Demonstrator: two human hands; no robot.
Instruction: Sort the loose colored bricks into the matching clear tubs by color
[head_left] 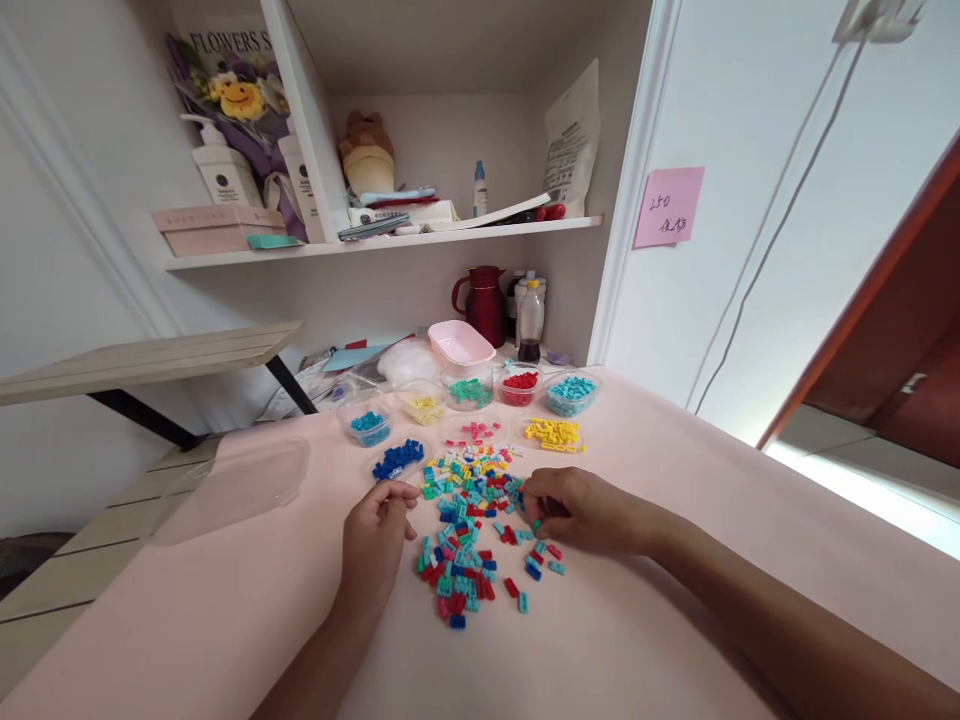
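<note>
A pile of small mixed-colour bricks lies on the pink table. My left hand rests at the pile's left edge, fingers curled, and whether it holds a brick is hidden. My right hand sits at the pile's right edge, its fingertips pinching a small green brick. Behind the pile stand small clear tubs of sorted bricks: light blue, yellow, green, red, teal. Dark blue bricks, pink bricks and yellow bricks lie on clear lids.
A large clear lid lies at the table's left. A pink tub, a red jug and a bottle stand at the back. A shelf above holds boxes and bottles. A wooden board juts out at left.
</note>
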